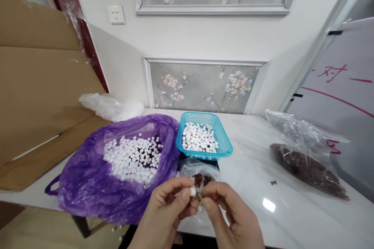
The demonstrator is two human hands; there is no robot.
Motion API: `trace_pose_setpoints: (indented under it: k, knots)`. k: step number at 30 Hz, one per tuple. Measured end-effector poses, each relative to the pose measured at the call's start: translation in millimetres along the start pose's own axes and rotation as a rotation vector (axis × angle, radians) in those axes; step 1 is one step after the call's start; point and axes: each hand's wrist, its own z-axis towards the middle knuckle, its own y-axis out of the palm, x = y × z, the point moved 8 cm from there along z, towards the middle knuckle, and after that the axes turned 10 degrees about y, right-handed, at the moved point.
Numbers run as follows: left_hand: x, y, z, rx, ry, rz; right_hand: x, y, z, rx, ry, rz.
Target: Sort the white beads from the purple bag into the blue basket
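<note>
Between the thumb and fingers of my left hand (172, 206) is a small white ball (193, 191). My right hand (230, 210) is pinched close beside it, its fingertips pressed together on something too small to make out. Just beyond both hands lies a clear plastic bag (193, 166) with dark reddish-brown bits inside, partly hidden by my fingers. Behind that bag stands a turquoise plastic basket (226, 148) holding many white balls. To the left, a purple plastic bag (84, 179) lies open, with white balls and some dark bits in it.
On the right of the white table (248, 171) lies a clear zip bag (306, 167) of dark brown material, with a few brown bits (273, 182) near it. A cardboard box (43, 85) stands at left, beside white crumpled plastic (113, 107). A whiteboard (347, 105) leans at right.
</note>
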Motion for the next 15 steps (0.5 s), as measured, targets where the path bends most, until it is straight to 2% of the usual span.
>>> trace_pose_setpoints:
  k: [5,15]
  knots:
    - [-1,-2.4,-2,0.007,-0.049,-0.106,3,-16,2,0.023,0.020,-0.025]
    - [8,4.1,-2,-0.090,0.041,-0.001,3,0,-2,-0.091,-0.032,-0.032]
